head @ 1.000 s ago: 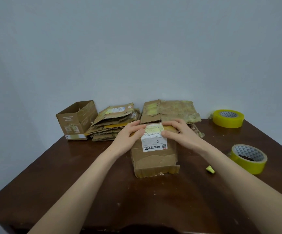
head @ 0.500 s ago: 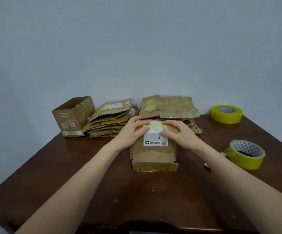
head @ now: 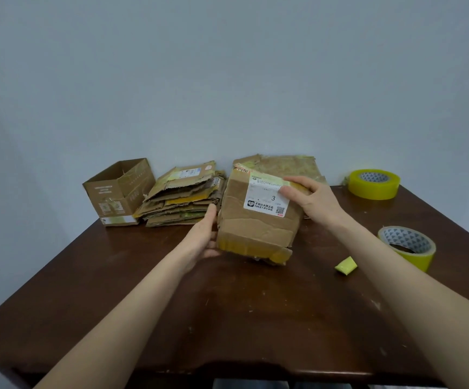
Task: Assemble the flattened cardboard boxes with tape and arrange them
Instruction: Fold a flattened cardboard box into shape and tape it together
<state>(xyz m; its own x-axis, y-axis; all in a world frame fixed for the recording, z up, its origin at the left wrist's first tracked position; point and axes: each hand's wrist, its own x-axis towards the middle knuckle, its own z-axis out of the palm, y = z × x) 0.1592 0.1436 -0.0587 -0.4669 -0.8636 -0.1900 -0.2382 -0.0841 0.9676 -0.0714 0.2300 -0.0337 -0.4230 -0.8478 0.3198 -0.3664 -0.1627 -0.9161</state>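
I have the box (head: 255, 228) up in both hands over the middle of the table (head: 227, 318), tipped so its labelled face looks at me. Its taped lower edge is low over the wood, and I can't tell whether it touches. My right hand (head: 312, 199) grips the upper right edge, thumb pressed on the white label (head: 265, 199) and fingers wrapped behind. My left hand (head: 203, 238) cradles the lower left corner. Its fingers slip underneath out of sight, so I can't say whether they curl around the cardboard or only prop it. I judge this one is being checked or turned before it joins the open box (head: 119, 192) at the far left, beside the pile of flat boxes (head: 182, 200). To do it well I'd keep the right grip firm, turn slowly, and support the worn bottom flaps, since that cardboard looks soft and torn. If a seam gapes, the near tape roll (head: 407, 245) is just to my right.
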